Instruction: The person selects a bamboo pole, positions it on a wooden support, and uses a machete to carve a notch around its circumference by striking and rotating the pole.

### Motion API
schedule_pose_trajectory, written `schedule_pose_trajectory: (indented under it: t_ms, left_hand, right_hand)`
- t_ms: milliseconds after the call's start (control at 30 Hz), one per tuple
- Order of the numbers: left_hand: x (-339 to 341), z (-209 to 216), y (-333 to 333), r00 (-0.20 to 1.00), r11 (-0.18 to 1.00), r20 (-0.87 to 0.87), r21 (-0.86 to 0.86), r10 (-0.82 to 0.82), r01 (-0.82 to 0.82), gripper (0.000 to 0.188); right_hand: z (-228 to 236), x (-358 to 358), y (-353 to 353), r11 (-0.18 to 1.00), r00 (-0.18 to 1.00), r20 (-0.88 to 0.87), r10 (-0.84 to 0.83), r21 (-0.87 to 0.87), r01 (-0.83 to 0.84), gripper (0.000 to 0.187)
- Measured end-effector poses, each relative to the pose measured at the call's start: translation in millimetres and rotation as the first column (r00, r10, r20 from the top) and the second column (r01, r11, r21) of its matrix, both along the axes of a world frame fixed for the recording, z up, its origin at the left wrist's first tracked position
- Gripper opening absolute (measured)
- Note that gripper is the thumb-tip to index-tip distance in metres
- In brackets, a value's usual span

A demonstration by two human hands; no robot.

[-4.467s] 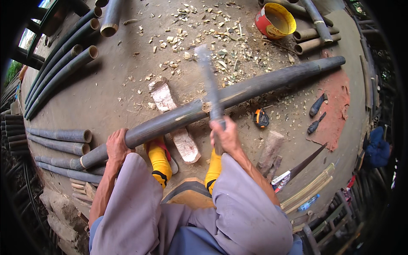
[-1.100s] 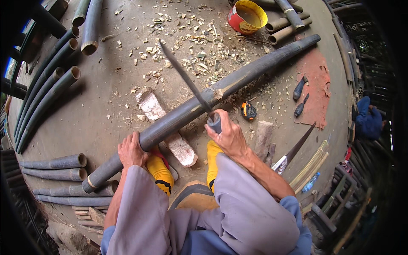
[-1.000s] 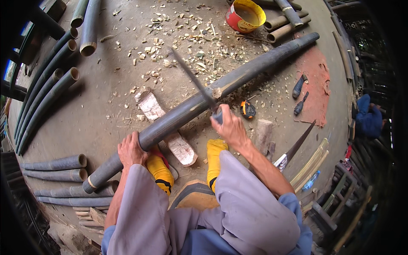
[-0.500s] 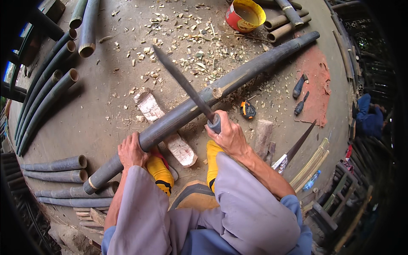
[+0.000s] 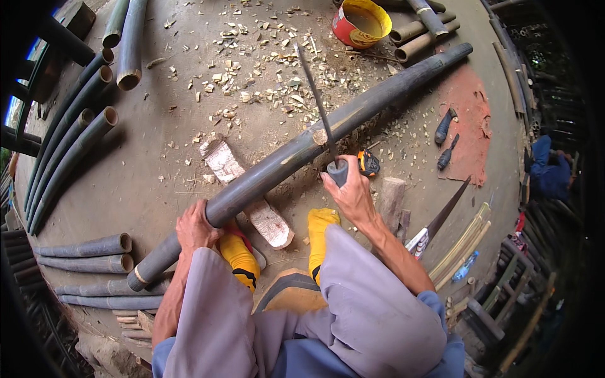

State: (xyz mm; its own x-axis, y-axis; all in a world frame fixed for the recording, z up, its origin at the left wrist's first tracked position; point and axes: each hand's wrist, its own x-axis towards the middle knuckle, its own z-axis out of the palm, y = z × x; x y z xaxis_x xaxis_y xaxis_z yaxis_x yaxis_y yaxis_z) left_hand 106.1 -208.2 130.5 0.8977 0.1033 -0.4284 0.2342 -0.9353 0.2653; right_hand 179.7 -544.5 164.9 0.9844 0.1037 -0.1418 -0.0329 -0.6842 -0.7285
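A long dark bamboo pole (image 5: 265, 179) slants from lower left to upper right, resting across a pale carved wood block (image 5: 269, 225). Around its lower part is wrapped my left hand (image 5: 196, 225), closed on it beside my knee. My right hand (image 5: 354, 194) grips the dark handle of a machete (image 5: 317, 101), whose blade points up and away, crossing over the pole near a cut, pale notch (image 5: 320, 137). Whether the blade touches the pole I cannot tell. My feet in yellow socks (image 5: 322, 222) stand on the near side of the pole.
An orange-black tape measure (image 5: 368, 163) lies right of my right hand. Beyond are a handsaw (image 5: 435, 227), two dark-handled tools (image 5: 445, 126) and a red-yellow bucket (image 5: 360, 26). Bamboo poles (image 5: 75, 167) line the left. Wood chips (image 5: 252, 69) litter the ground. Another person (image 5: 549, 169) sits far right.
My right hand has moved a little right and nearer the tape measure. The machete blade has swung from pointing up-left to nearly upright. My left hand stays on the bamboo pole.
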Motion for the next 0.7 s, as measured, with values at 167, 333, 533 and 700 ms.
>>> schedule_pose_trajectory:
  t_ms: [167,333,533,700]
  left_hand:
    - [-5.3,25.9,18.2,0.974,0.988,-0.209,-0.108,0.084,-0.109,0.055]
    - [-5.5,20.9,21.4,0.982,0.995,-0.179,-0.068,0.054,-0.067,0.056]
    - [-3.1,14.3,23.6,0.978,0.997,-0.202,-0.056,0.047,-0.06,0.06]
    - [-5.9,11.7,26.5,0.991,0.996,-0.131,-0.082,0.017,-0.028,0.064]
  right_hand:
    - [-20.5,-9.5,6.3,0.991,0.98,-0.195,0.032,0.133,-0.006,0.039]
    - [-57.7,-37.7,18.8,0.941,0.939,-0.136,0.317,-0.081,-0.329,0.041]
    - [-36.7,-25.5,17.4,0.975,0.975,-0.102,0.198,-0.081,-0.207,0.039]
    - [-56.3,13.4,-11.9,0.981,0.962,-0.203,-0.181,0.034,0.192,0.036]
